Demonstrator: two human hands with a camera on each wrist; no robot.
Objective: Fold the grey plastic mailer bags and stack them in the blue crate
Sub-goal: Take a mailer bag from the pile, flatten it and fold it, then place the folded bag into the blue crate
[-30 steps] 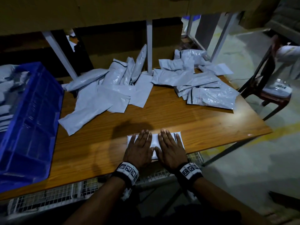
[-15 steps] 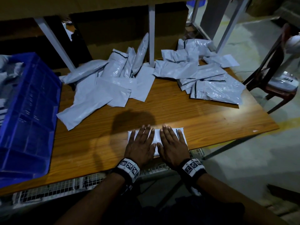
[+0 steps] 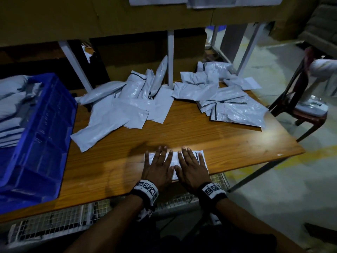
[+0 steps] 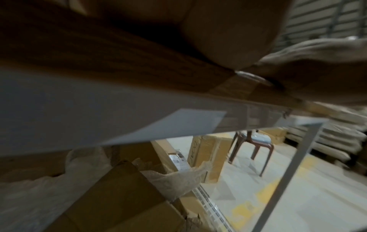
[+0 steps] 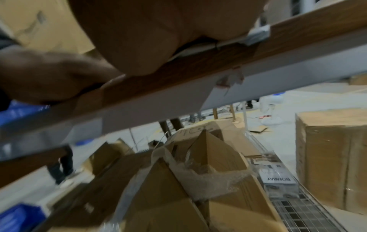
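My left hand and my right hand lie side by side, palms down, on a folded grey plastic mailer bag at the near edge of the brown wooden worktop. The fingers of both hands are straight and spread, pressing the folded bag flat; neither hand grasps it. The bag's right end shows beyond my right hand, and a strip of it shows between the two hands. Each wrist carries a black band with printed square markers.

The blue plastic crate stands on the left end of the worktop, well apart from my hands. Folded grey bags lie stacked in its left part.

A loose pile of unfolded grey mailer bags lies along the far edge, left of a grey metal upright. A second pile of grey bags lies toward the far right corner.

In the wrist views, both palms rest at the worktop's near edge. Brown cardboard boxes with bubble wrap sit below it. A brown chair stands on the floor beyond the right edge
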